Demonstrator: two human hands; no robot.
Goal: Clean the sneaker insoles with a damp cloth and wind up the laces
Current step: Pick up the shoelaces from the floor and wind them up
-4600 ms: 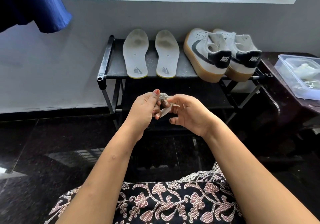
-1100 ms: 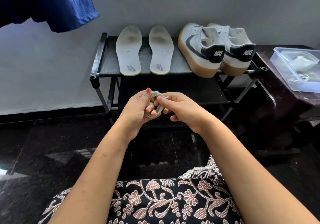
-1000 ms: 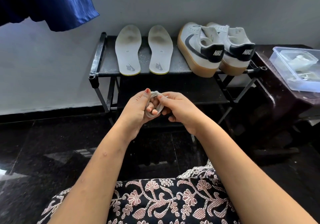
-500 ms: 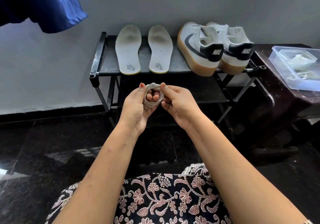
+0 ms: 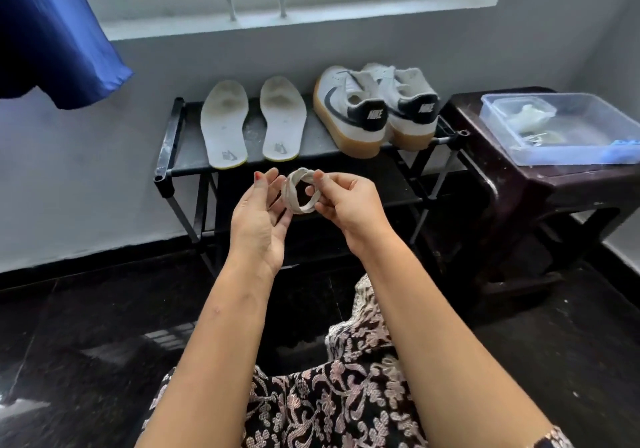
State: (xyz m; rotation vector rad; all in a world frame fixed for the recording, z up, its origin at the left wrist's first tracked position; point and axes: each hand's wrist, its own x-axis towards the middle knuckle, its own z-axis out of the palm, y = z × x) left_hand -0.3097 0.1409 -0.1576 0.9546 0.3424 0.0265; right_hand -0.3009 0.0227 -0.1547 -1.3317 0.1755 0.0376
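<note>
A pale lace [image 5: 297, 191] wound into a ring hangs in front of the black shoe rack [image 5: 165, 156]. My right hand [image 5: 348, 203] pinches the ring at its right side between thumb and fingers. My left hand [image 5: 259, 219] is beside it with fingers spread and relaxed, fingertips near the ring's left side. Two white insoles [image 5: 224, 123] [image 5: 284, 120] lie side by side on the rack's top shelf. To their right stand two white sneakers [image 5: 349, 109] [image 5: 408, 101] with gum soles, heels toward me.
A dark wooden side table [image 5: 547, 184] stands right of the rack and carries a clear plastic box [image 5: 561, 128] with pale items inside. A blue garment [image 5: 52, 38] hangs at upper left. The floor is dark and glossy. My patterned clothing fills the bottom.
The lace ring has come off my left fingers and now sits in my right hand's pinch. My left hand has opened. The camera has tilted up, showing the window.
</note>
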